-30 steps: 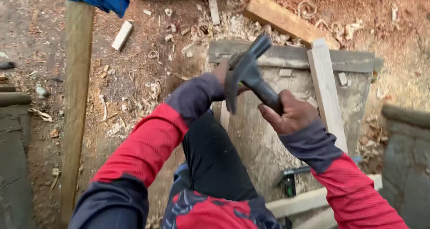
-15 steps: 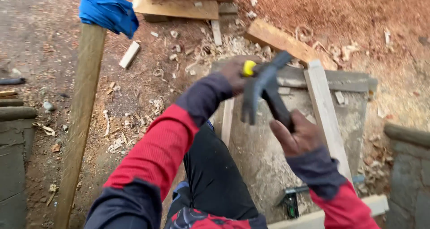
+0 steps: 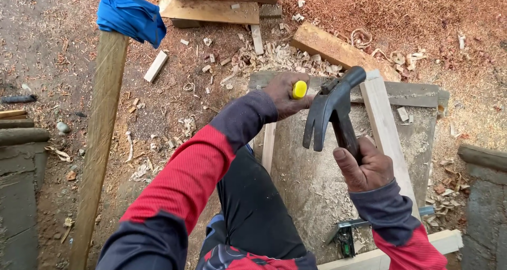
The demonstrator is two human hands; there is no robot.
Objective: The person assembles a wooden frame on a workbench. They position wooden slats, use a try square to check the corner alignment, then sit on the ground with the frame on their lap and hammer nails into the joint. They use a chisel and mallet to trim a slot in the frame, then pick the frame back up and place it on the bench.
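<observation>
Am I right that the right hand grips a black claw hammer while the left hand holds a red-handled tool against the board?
Not quite: the handle in the left hand is yellow, not red, as the head view shows. The right hand does grip the black claw hammer.

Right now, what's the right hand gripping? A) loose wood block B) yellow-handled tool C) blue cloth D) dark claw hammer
D: the right hand is wrapped around the handle of the dark claw hammer, raised over the work; the yellow-handled tool sits in the left hand.
</observation>
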